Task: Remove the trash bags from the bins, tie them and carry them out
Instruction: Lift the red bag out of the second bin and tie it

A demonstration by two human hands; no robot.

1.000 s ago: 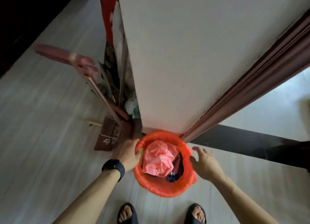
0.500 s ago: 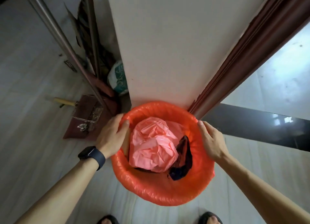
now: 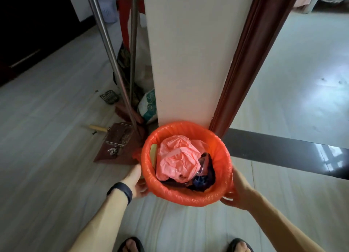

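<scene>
A round bin lined with an orange trash bag point(image 3: 188, 196) stands on the floor against a white wall end. Inside lie crumpled pink plastic point(image 3: 177, 161) and dark wrappers point(image 3: 204, 178). My left hand point(image 3: 137, 180), with a black band on the wrist, grips the bin's left side below the rim. My right hand point(image 3: 237, 190) holds its right side, fingers curled under the folded-over orange bag. The bin's own wall is hidden by the bag.
A white wall end point(image 3: 188, 62) and brown door frame point(image 3: 251, 59) rise just behind the bin. To the left lean metal poles point(image 3: 111, 57), a dustpan point(image 3: 117, 142) and a stuffed sack point(image 3: 149, 106). A dark threshold strip point(image 3: 283, 153) runs right. My sandalled feet point(image 3: 132, 245) are below.
Both hands slid from the bag's top rim down to the bin's outer sides. The view has pulled back and tilted up, so the bin sits further from me.
</scene>
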